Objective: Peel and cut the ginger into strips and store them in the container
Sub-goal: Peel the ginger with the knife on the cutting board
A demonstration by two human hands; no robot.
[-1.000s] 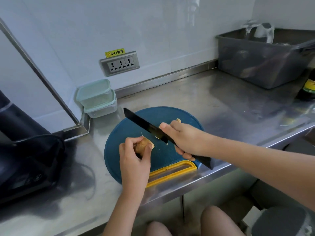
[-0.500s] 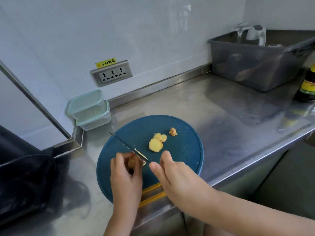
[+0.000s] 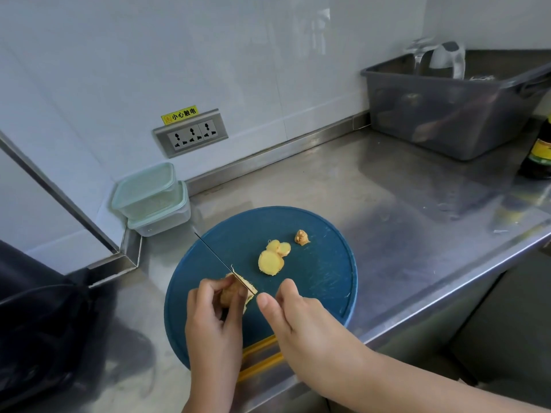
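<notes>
At the far left a dark, soft-looking bag (image 3: 38, 323) slumps on the brushed stainless-steel surface (image 3: 387, 198), well apart from the work. Tucked into the wall corner are two stacked, translucent pale-green plastic containers (image 3: 150, 198) with lids on, just beside the board, probably kept close for the strips. The left hand (image 3: 211, 329) rests over the round blue plastic cutting board (image 3: 322, 278). Its grip is narrow, with thumb and fingertips pinching a knobbly tan piece of ginger (image 3: 231, 293) so that it sits steady on the board. A thin dark knife blade (image 3: 214, 252), seen edge-on, lies against the ginger's right face, where a pale fibrous shaving lifts away; I judge this to be skin being trimmed. To the right lie smooth, moist-looking yellow peeled slices (image 3: 271, 259), overlapping one another. A rough brown knob offcut (image 3: 301, 236) sits just apart from them, likely waste. The right hand (image 3: 298, 320) has its grip closed on the knife at the blade's heel, thumb forward for control, and the handle is hidden beneath the palm. The board's face is finely scored. Far right stand a grey translucent plastic tub (image 3: 432, 114) and a dark glass bottle (image 3: 541, 150).
</notes>
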